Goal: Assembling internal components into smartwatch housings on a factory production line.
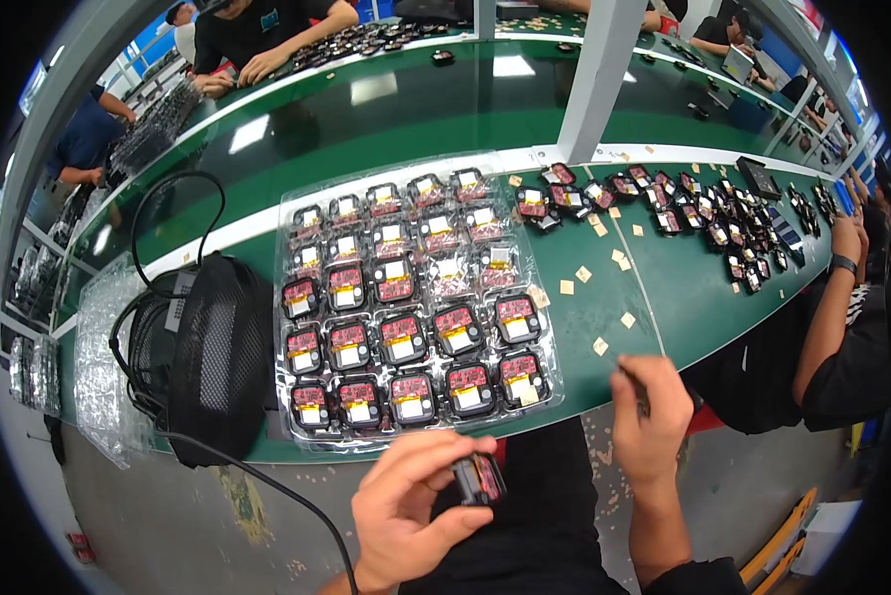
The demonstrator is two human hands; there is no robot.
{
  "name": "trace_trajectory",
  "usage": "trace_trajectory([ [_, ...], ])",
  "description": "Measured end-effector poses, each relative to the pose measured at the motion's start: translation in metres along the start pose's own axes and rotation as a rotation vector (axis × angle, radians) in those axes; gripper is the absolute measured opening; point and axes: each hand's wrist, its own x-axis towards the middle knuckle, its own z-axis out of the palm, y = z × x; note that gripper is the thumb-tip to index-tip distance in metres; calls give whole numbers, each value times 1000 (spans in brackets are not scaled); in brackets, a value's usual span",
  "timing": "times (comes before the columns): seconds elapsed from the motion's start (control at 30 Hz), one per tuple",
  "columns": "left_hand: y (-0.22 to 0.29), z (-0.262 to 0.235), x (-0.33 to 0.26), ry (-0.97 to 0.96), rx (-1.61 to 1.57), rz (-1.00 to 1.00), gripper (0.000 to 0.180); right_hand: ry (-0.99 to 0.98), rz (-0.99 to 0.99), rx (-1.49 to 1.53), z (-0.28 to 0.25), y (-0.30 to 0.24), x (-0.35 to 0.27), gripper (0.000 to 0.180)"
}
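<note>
Looking down from head height, a person's two bare hands hover just below the near edge of a green counter [654, 297]. The left hand [411, 511] is closed around a small black module with a red circuit board [479, 479], pinched between thumb and fingers and held over the lap, clear of the counter. The right hand [649, 412] is raised near the counter's edge with its fingers curled together; whether it grips anything is too small to tell. Directly ahead on the counter lies a clear plastic tray [285, 297], its pockets filled with rows of similar black modules with red boards and pale labels. A black mesh bag [217, 362] with dark cables sits just to the tray's left, beside empty clear trays [103, 357]. Small tan squares [583, 274] are scattered on the counter to the tray's right, and beyond them loose modules [703, 213] lie in a spread. Another person's forearm [830, 312] reaches in at the right.
</note>
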Motion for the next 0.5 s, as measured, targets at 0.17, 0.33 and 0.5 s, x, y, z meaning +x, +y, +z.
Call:
trace_trajectory([
  [0.17,15,-3,69,-18,650,80,35,39,118,54,20,37,15,11],
  [0.33,5,-3,130,23,1083,292,27,74,153,42,17,33,14,10],
  [0.5,-3,-5,143,-22,1203,76,19,38,199,137,15,37,23,9],
])
